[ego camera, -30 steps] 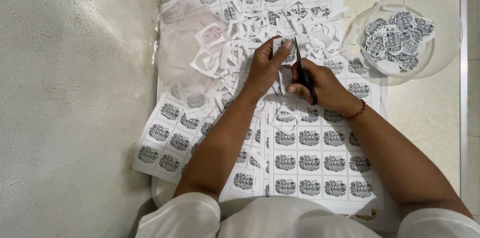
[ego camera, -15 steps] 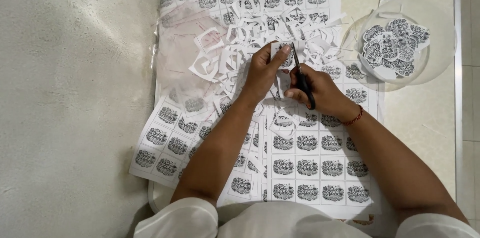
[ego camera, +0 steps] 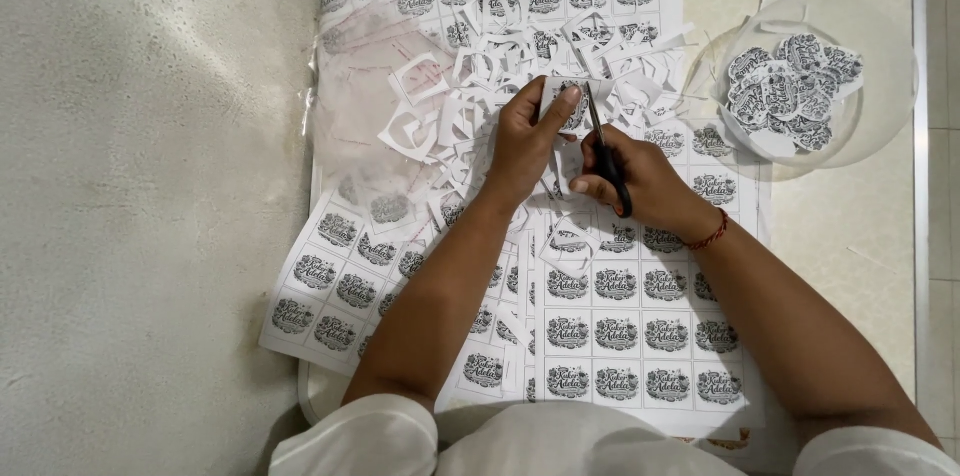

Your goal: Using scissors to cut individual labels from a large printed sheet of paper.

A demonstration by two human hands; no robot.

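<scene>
My left hand [ego camera: 527, 141] pinches a small white paper label piece [ego camera: 567, 104] with a black printed design. My right hand [ego camera: 640, 179] grips black-handled scissors [ego camera: 603, 148], whose blades point up into the right edge of that piece. Both hands hover over white sheets of printed labels [ego camera: 620, 336] spread across the table. A heap of cut white paper scraps [ego camera: 480, 86] lies just beyond and left of my hands.
A clear round dish [ego camera: 860, 126] at the upper right holds several cut-out labels [ego camera: 790, 86]. A clear plastic bag [ego camera: 355, 126] lies at the left over the sheets. The pale table top [ego camera: 850, 236] shows at right; grey floor [ego camera: 140, 206] fills the left.
The view has shifted slightly. My hands stay together over the sheets; the scissors have worked along the small label piece, which my left hand has turned a little.
</scene>
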